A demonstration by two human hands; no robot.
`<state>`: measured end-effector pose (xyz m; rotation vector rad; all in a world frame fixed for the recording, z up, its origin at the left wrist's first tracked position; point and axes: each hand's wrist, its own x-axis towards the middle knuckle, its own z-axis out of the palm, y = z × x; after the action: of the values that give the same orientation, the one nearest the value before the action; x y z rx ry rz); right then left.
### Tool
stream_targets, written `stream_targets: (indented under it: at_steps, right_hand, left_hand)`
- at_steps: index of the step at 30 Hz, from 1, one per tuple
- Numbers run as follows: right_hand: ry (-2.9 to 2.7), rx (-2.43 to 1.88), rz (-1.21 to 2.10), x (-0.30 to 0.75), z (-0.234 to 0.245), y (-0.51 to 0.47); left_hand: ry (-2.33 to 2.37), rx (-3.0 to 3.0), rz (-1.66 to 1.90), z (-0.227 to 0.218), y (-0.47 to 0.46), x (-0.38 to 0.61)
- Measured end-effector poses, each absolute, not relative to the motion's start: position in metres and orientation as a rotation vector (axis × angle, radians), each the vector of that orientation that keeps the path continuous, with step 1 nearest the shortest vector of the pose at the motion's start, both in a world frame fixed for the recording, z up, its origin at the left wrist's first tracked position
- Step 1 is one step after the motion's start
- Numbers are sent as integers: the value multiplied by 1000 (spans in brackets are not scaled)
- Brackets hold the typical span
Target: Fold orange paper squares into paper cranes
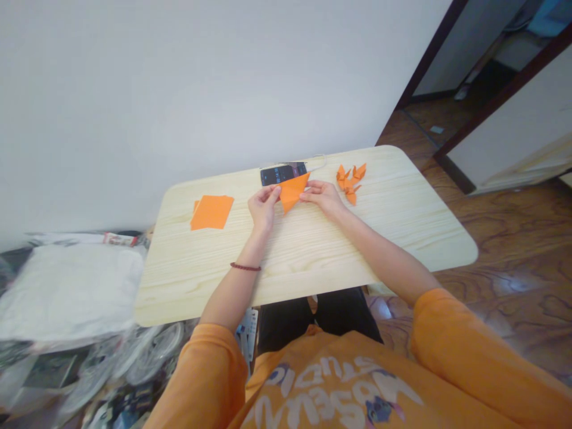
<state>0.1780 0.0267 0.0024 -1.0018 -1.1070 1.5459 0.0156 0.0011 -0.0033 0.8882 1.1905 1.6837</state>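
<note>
- Orange folded paper (pixel 292 193) is held off the front of the phone, over the middle of the bench (pixel 313 262), one corner pointing toward the wearer
- Left hand (pixel 263 207): thumb and fingers closed in a pinch on the paper's left edge
- Right hand (pixel 325 198): fingers drawn together at the right edge, apparently pinching it; exact grip too small to tell
- Step in hand, as judged: shaping a fold in mid-air; next move seems to call for matching edges and corners, then a firm press along the crease
- Orange square sheets (pixel 212 212) lie flat in a slightly skewed stack, left of the left hand
- Small folded figures (pixel 351 194), three counted, orange, bird-like, clustered right of the right hand
- Phone (pixel 271 176) lies behind the paper, screen lit with pale digits like a clock or timer; figures not legible
- Shirt (pixel 330 381), orange: white lettering upside down in view, "STUDIO" readable, other word uncertain
- Red-and-white label (pixel 120 239) at far left: text unreadable; no brand made out
</note>
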Motion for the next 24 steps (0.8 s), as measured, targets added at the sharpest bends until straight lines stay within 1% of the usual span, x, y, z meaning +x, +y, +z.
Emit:
stream_targets:
  at_steps: [9,19,24]
  right_hand:
    - [-1103,-1033,1520,174,0,24]
    - [-1051,-979,1570,176,-1,25]
    - [-1060,-1021,1496,176,-6,29]
  left_hand:
    - [1210,857,1662,-3,0,19]
    - [1196,832,1666,-7,2,18]
    - [1218,842,1601,-7,0,19]
